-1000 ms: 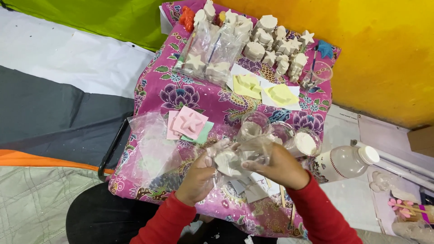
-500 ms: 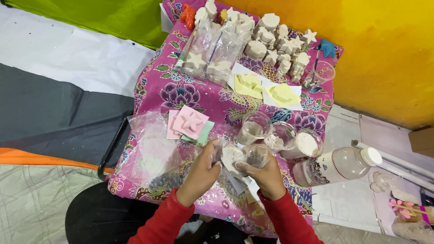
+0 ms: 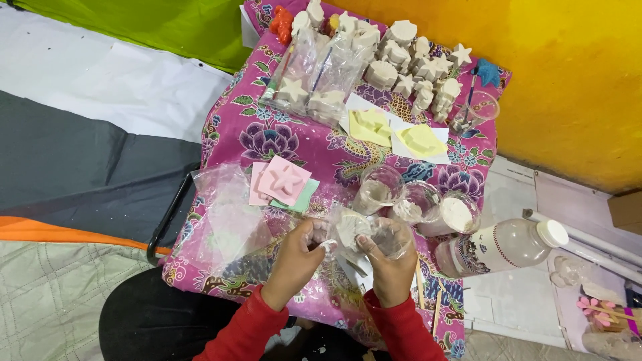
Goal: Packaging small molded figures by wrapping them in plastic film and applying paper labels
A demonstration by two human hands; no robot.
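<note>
A small clear plastic bag [image 3: 361, 234] with a white plaster figure inside is held up between both hands over the near edge of a table with a pink flowered cloth [image 3: 267, 134]. My left hand [image 3: 294, 257] pinches the bag's left side with thumb and fingers. My right hand [image 3: 388, 264] grips the bag's right side and the figure through the plastic. Both sleeves are red. Just behind the bag stand three clear plastic cups [image 3: 418, 200] with white powder or paste in them.
Pink and green star moulds [image 3: 284, 184] and loose clear bags [image 3: 227, 220] lie at the left. Yellow moulds [image 3: 394, 134], bagged figures and several white plaster figures [image 3: 408, 60] fill the far end. A clear bottle [image 3: 501, 247] lies at the right; wooden sticks [image 3: 438, 311] rest near my right wrist.
My hands have drawn closer together and lifted the bagged figure nearer the cups. The head view has stayed almost the same.
</note>
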